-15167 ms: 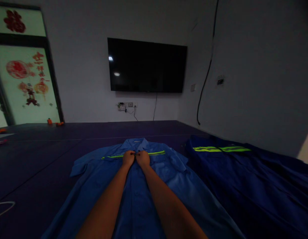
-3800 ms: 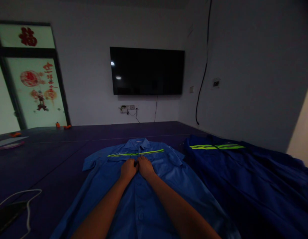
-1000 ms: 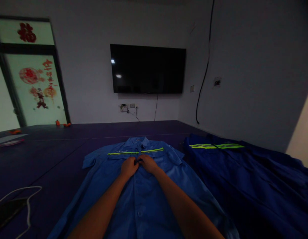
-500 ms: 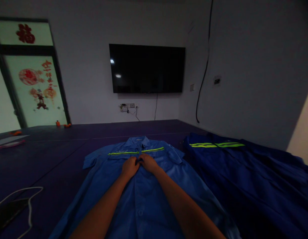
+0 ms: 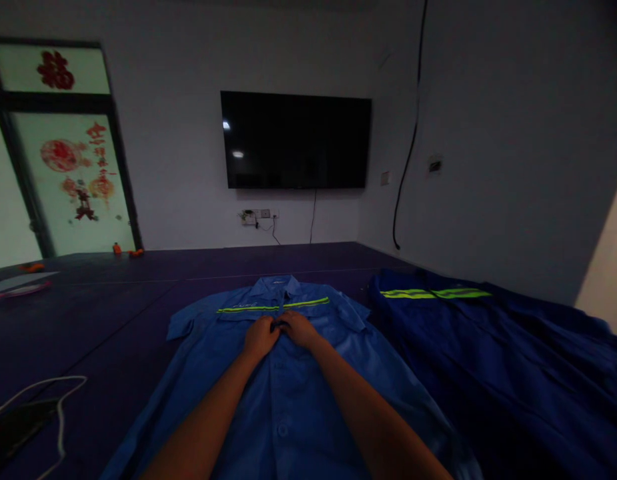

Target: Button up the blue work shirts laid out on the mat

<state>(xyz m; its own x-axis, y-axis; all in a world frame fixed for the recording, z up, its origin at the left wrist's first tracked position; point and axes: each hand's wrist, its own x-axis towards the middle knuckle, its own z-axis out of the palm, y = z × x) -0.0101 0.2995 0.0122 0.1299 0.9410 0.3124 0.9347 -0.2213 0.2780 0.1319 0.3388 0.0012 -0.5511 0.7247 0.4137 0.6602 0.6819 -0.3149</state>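
Observation:
A blue short-sleeved work shirt (image 5: 248, 407) lies spread out face up, its collar away from me. Yellow-green reflective strips cross its chest. My left hand (image 5: 261, 335) and my right hand (image 5: 297, 328) meet at the front placket, just below the strips. Both are closed, pinching the shirt's front edges between the fingertips. Whatever button or buttonhole is there is covered by the fingers. Lower down on the placket a round button (image 5: 282, 431) shows.
To the right lies a darker blue garment (image 5: 468, 353) with reflective strips. A white cable (image 5: 61, 427) and a dark flat object (image 5: 18, 433) are at lower left on the purple surface (image 5: 103, 300). A television (image 5: 296, 140) hangs on the far wall.
The view has shifted very slightly. Both hands stay at the same spot on the placket, with hardly any visible finger movement.

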